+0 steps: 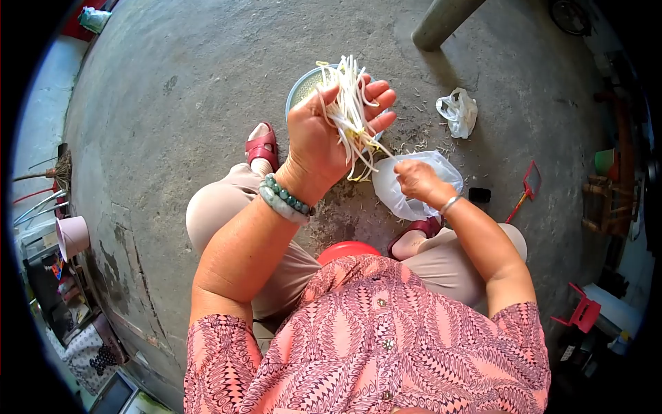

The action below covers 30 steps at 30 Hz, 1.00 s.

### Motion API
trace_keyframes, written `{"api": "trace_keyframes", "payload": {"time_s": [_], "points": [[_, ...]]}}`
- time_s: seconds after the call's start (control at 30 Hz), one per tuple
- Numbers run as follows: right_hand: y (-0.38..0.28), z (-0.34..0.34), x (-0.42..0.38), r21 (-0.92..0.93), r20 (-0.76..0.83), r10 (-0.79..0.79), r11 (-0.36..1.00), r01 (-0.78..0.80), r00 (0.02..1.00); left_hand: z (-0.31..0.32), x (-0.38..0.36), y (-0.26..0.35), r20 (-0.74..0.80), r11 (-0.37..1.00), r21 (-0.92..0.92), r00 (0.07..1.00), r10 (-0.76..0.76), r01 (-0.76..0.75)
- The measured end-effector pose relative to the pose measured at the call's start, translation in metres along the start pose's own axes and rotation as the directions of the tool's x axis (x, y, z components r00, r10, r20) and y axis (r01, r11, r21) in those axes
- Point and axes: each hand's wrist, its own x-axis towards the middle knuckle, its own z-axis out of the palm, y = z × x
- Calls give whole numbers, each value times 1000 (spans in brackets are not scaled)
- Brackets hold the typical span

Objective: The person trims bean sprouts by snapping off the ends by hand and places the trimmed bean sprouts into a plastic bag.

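Observation:
A bunch of long white bean sprouts (348, 103) lies across the upturned palm of my left hand (316, 131). The fingers there are spread, with the thumb against the bunch. My right hand (422, 182) is closed in a pinch on the thin end of one sprout that sticks out from the bunch. Beneath my left hand sits a round, light-coloured colander (296, 99), mostly hidden. A white plastic bag (392, 195) lies open on the floor right under my right hand.
Thin scraps (414, 141) are scattered on the concrete floor near the bag. A second plastic bag (458, 114) lies farther off. To the right are a red fly swatter (531, 181) and a small black object (479, 194). A pillar (441, 24) stands ahead.

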Motion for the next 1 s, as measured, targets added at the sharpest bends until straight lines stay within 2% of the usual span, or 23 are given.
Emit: {"api": "trace_keyframes", "payload": {"time_s": [0.07,0.1,0.2,0.23,0.3,0.37,0.43,0.5,0.6,0.63,0.7,0.8,0.83,0.93,0.97,1.0], "points": [[3,42,12,-151,105,-151,974,166,983,4,-2,4,30,999,-33,1000,2,-1],[5,72,21,-113,31,-184,976,186,982,8,-5,5,17,1000,-20,1000,18,-17],[-36,52,44,-91,199,-154,980,175,968,13,-10,14,-18,998,-12,998,61,-61],[-38,65,56,-176,202,-183,960,220,962,12,-11,18,-18,997,-28,997,77,-78],[-1,163,96,-167,217,-174,963,212,961,12,-13,26,-22,992,-62,994,109,-110],[-11,139,97,-236,316,-243,916,324,917,10,-14,33,-59,988,-49,988,143,-146],[-15,131,95,-164,136,-231,954,251,963,8,-15,38,-94,986,-25,982,163,-166],[6,185,112,-166,78,-256,949,266,963,7,-16,43,-111,983,-38,979,173,-178],[10,200,119,-106,134,-237,962,251,962,7,-15,46,-128,982,-20,975,182,-186],[6,189,115,-21,163,-225,973,231,961,8,-15,47,-132,983,-8,975,179,-182],[2,166,112,-93,273,-286,942,321,919,9,-16,47,-125,984,-9,977,173,-176],[1,154,108,-103,266,-150,978,183,952,11,-18,46,-97,984,-51,982,164,-169],[1,150,106,-224,284,-145,951,213,948,10,-19,46,-88,983,-64,982,166,-172],[-4,143,108,-165,324,-45,981,104,945,12,-24,51,-41,978,-81,981,191,-194],[-6,152,111,-243,305,-52,961,131,951,11,-26,55,-22,976,-85,980,200,-201],[-6,153,108,-349,257,-127,912,214,958,9,-26,59,12,973,-91,976,216,-214]]}}
